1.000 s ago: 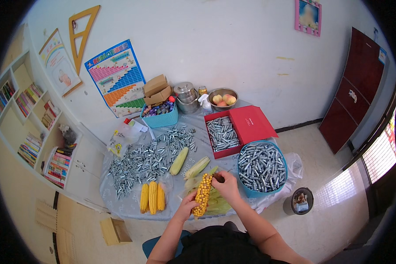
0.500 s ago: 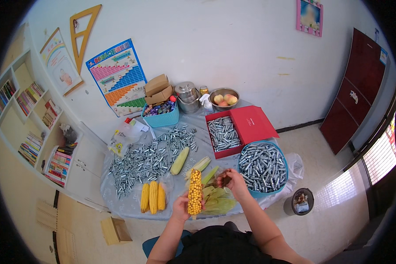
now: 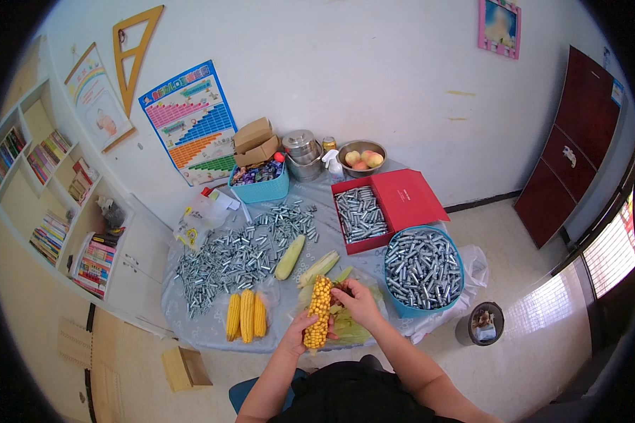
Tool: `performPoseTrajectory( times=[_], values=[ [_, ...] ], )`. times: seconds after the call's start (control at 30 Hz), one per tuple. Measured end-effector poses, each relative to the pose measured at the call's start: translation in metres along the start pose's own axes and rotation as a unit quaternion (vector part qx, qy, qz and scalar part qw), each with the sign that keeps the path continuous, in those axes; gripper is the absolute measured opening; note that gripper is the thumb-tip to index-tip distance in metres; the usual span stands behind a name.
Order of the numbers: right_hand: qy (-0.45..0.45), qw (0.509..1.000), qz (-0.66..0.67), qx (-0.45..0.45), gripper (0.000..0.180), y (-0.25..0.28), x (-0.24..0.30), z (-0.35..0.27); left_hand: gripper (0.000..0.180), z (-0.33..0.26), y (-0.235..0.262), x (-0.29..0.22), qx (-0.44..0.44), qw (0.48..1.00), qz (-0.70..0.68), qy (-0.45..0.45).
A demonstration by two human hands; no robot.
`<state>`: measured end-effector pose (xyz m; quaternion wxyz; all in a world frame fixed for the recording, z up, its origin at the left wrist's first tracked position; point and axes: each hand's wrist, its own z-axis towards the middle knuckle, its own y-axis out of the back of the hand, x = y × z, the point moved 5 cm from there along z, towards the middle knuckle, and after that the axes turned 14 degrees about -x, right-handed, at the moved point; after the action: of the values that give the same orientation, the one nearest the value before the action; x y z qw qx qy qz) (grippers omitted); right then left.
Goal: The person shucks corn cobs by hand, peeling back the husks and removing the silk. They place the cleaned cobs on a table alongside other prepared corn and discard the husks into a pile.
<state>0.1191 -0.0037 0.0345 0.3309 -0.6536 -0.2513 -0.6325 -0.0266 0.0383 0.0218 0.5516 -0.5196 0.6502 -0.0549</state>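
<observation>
Both hands on corn cob: left hand grips base, right hand apparently touching top.

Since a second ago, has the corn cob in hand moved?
Yes. The corn cob swung from tilted to upright, shifting left toward the three peeled cobs on the table.

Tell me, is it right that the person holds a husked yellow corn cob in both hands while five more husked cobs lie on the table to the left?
Not quite: the head view shows three husked cobs lying there, not five. The left hand and right hand do hold the yellow corn cob.
</observation>
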Motion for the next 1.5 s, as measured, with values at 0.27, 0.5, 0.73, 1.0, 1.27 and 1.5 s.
performPoseTrajectory(
  times=[0.27, 0.5, 0.73, 1.0, 1.27, 1.5],
  values=[
    [-0.065, 0.969, 0.212, -0.111, 0.017, 0.032, 0.003, 0.014, 0.047, 0.000, 0.001, -0.006, 0.049, 0.996, -0.079, 0.005],
    [-0.022, 0.999, -0.028, 0.003, 0.021, 0.004, 0.007, -0.004, 0.053, 0.002, -0.001, 0.001, 0.014, 0.997, -0.060, 0.045],
    [0.074, 0.983, -0.171, 0.009, 0.023, 0.005, 0.023, -0.005, 0.044, -0.001, -0.003, -0.006, -0.005, 1.000, 0.029, 0.009],
    [0.023, 0.984, -0.171, -0.039, 0.018, 0.012, 0.008, -0.004, 0.039, -0.003, -0.008, -0.012, -0.080, 0.980, 0.169, -0.060],
    [-0.034, 0.993, -0.069, -0.086, 0.013, 0.013, 0.000, -0.008, 0.038, 0.000, -0.009, -0.003, -0.106, 0.984, 0.127, -0.060],
    [-0.176, 0.888, 0.411, -0.111, 0.013, 0.038, 0.006, -0.001, 0.037, -0.007, -0.015, -0.009, -0.020, 0.998, -0.053, -0.030]
  ],
)
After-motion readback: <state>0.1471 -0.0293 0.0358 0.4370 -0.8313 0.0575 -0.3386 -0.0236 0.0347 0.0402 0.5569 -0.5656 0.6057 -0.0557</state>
